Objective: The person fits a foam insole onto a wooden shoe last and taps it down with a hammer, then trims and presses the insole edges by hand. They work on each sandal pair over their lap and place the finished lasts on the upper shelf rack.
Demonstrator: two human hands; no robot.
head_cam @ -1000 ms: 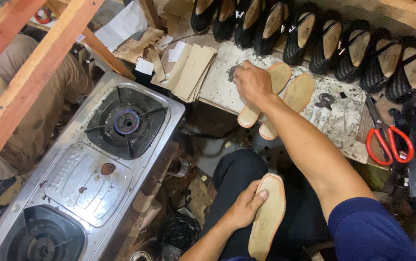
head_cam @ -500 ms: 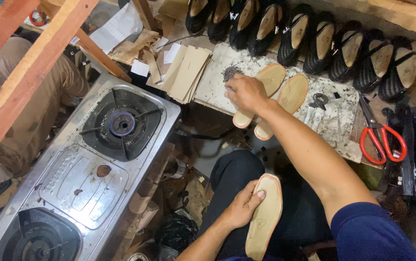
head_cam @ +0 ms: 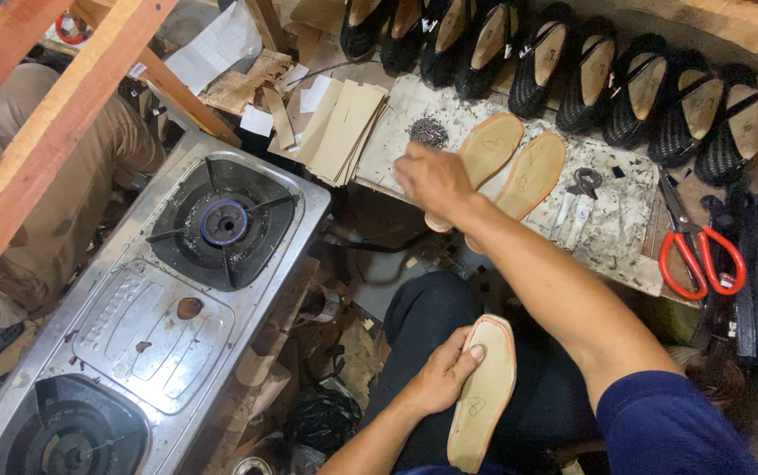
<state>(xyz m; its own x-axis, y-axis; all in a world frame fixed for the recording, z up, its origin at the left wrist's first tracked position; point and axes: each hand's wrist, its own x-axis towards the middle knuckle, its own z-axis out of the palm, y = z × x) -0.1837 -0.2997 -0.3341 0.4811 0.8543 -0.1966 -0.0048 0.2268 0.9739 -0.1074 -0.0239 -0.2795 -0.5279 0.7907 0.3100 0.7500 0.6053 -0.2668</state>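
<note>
My left hand (head_cam: 439,380) holds a tan insole (head_cam: 484,398) on my lap, thumb pressed on its upper face. My right hand (head_cam: 432,180) reaches out over the near left edge of a scuffed work board (head_cam: 612,224), just below a small pile of dark metal tacks (head_cam: 428,132). Its fingers curl downward and I cannot see whether they hold anything. Two more tan insoles (head_cam: 511,158) lie side by side on the board, right beside that hand.
A row of black shoes (head_cam: 572,70) lines the back. Red-handled scissors (head_cam: 700,255) and a small metal tool (head_cam: 581,185) lie on the right. At left are a two-burner gas stove (head_cam: 159,299), cardboard pieces (head_cam: 344,127), wooden beams (head_cam: 53,132) and another person's trousered leg (head_cam: 62,202).
My right hand has drawn back from the tack pile toward the board's near left edge. My left hand still holds the insole on my lap.
</note>
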